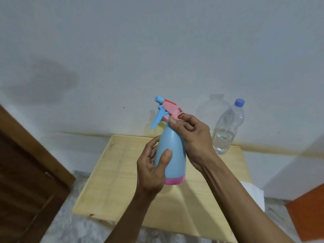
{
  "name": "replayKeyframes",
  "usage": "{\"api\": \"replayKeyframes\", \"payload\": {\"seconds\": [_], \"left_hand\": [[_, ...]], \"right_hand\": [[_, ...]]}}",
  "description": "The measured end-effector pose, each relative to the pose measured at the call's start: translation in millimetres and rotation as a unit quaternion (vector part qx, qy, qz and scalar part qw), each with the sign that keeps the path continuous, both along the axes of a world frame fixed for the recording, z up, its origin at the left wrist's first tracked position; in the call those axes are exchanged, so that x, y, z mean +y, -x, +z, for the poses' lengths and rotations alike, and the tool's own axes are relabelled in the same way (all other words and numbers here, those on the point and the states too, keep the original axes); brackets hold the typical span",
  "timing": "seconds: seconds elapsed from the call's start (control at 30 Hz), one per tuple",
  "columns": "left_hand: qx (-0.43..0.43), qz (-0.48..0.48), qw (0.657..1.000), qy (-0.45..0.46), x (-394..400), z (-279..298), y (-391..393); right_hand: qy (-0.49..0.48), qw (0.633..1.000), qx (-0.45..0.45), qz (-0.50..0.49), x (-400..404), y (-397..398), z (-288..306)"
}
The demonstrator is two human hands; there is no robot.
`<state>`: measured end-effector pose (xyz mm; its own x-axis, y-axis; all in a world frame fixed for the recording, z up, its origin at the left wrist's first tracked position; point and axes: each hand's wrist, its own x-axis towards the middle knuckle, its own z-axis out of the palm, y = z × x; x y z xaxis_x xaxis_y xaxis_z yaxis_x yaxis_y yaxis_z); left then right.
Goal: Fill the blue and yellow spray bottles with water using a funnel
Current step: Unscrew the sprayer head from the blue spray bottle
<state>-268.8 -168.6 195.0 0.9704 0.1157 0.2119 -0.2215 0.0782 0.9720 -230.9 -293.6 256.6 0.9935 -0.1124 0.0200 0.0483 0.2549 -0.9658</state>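
I hold the blue spray bottle point(172, 151) upright above the pale wooden table point(112, 179). It has a pink base and a pink spray head point(171, 106) with a blue trigger and nozzle. My left hand point(152, 171) wraps the bottle's lower body. My right hand point(191, 135) grips the neck just under the pink head. A little pale yellow point(162, 125) shows behind the blue bottle, perhaps the yellow spray bottle, mostly hidden. A clear water bottle point(228, 127) with a blue cap stands at the table's back right, partly filled. No funnel is visible.
A white wall rises behind the table. A dark wooden door point(26, 172) stands at the left. An orange surface point(308, 213) and something white point(254, 193) sit at the right. The floor is mottled grey.
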Motion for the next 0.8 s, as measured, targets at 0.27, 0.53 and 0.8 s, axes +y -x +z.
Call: {"api": "replayKeyframes", "payload": {"seconds": [0.27, 0.53, 0.8], "left_hand": [[0.004, 0.007, 1.000, 0.024, 7.5, 0.7, 9.6], [-0.014, 0.006, 0.999, 0.029, 20.6, 14.0, -10.0], [-0.029, 0.014, 0.999, 0.021, 44.8, 17.5, -26.4]], "right_hand": [[-0.002, 1.000, 0.003, -0.004, 13.0, 11.9, -1.1], [-0.010, 1.000, 0.009, 0.016, 27.3, -1.3, 5.6], [0.002, 1.000, -0.008, 0.023, 51.2, -16.5, 12.1]]}}
